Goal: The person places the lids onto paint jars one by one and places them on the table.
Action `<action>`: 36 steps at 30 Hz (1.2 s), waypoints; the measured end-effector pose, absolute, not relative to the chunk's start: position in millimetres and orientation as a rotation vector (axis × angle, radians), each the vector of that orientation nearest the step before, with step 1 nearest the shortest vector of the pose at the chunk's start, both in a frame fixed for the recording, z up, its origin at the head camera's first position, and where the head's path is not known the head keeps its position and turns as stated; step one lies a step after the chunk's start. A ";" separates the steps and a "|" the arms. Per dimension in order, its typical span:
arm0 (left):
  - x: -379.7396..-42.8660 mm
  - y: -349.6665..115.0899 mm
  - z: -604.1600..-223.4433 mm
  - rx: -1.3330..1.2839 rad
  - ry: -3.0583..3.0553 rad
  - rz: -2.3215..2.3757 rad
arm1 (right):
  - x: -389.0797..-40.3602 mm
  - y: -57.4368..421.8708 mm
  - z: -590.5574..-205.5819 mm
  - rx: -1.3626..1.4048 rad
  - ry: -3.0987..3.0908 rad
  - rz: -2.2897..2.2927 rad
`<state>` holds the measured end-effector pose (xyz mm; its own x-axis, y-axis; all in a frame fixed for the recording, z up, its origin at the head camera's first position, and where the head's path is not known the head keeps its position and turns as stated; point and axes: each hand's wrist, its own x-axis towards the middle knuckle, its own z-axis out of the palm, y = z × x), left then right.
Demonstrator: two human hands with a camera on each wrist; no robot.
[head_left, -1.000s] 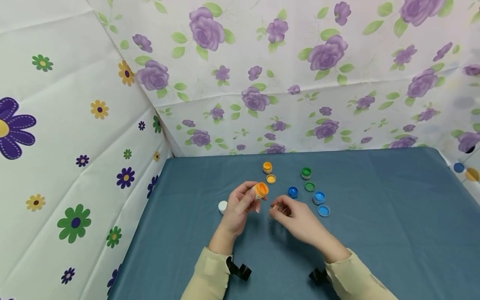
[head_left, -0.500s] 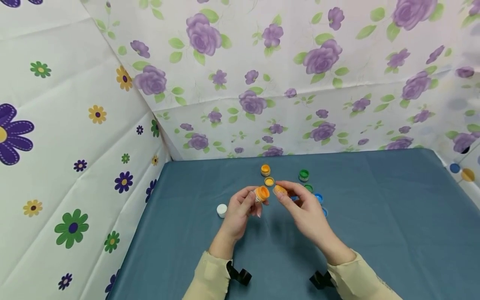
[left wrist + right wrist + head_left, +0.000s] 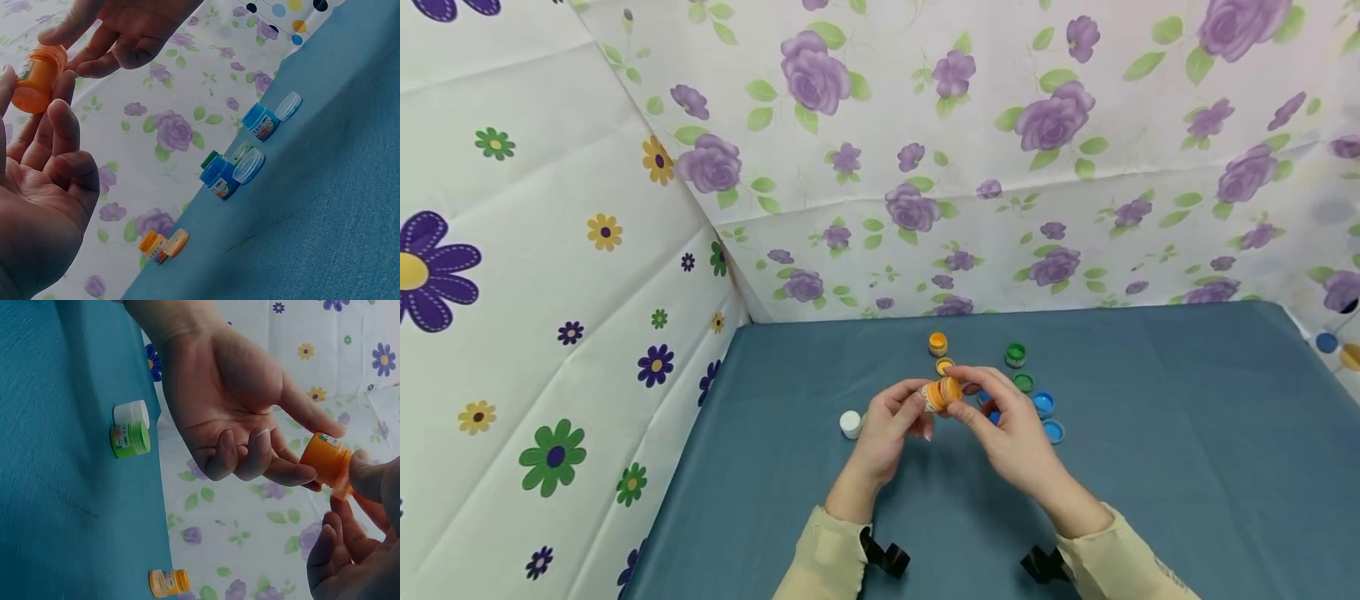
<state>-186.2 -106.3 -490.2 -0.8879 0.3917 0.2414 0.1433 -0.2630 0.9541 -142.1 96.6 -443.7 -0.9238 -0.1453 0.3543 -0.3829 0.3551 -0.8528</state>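
Note:
Tilted above the table, an orange paint jar (image 3: 933, 398) is gripped by my left hand (image 3: 880, 433), thumb on its side. My right hand (image 3: 1015, 433) pinches an orange-rimmed lid (image 3: 952, 389) at the jar's mouth. From the left wrist view, the lid (image 3: 56, 55) touches the top of the jar (image 3: 34, 87). The right wrist view shows the jar (image 3: 324, 460) between the left thumb and fingers, with the right thumb and fingers around the lid end. Whether the lid sits fully on cannot be told.
Behind the hands stand a yellow-orange jar (image 3: 937, 344) with its lid (image 3: 944, 366), a green jar (image 3: 1015, 355) and lid (image 3: 1023, 382), and a light blue jar (image 3: 1042, 405) and lid (image 3: 1053, 431). A dark blue jar (image 3: 219, 178), white jar (image 3: 850, 424) and light green jar (image 3: 130, 439) stand nearby.
My right hand has risen and moved left, bringing the lid from beside the jar onto its mouth. The left hand keeps holding the jar, nearly in place.

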 end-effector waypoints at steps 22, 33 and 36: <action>-185.3 -103.8 -489.8 0.773 1.780 2.168 | -136.5 98.2 -438.7 0.249 -2.742 1.082; -185.6 -107.1 -489.5 0.743 1.781 2.222 | -134.4 113.3 -440.6 0.594 -2.605 1.214; -185.5 -108.3 -488.7 0.749 1.780 2.192 | -134.4 114.5 -443.4 0.688 -2.567 1.177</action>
<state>-185.5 -108.3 -488.7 -0.8458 0.4729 0.2470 0.1446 -0.2424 0.9593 -134.4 114.5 -443.4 -0.8622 -0.3178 0.3945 -0.5063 0.5661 -0.6506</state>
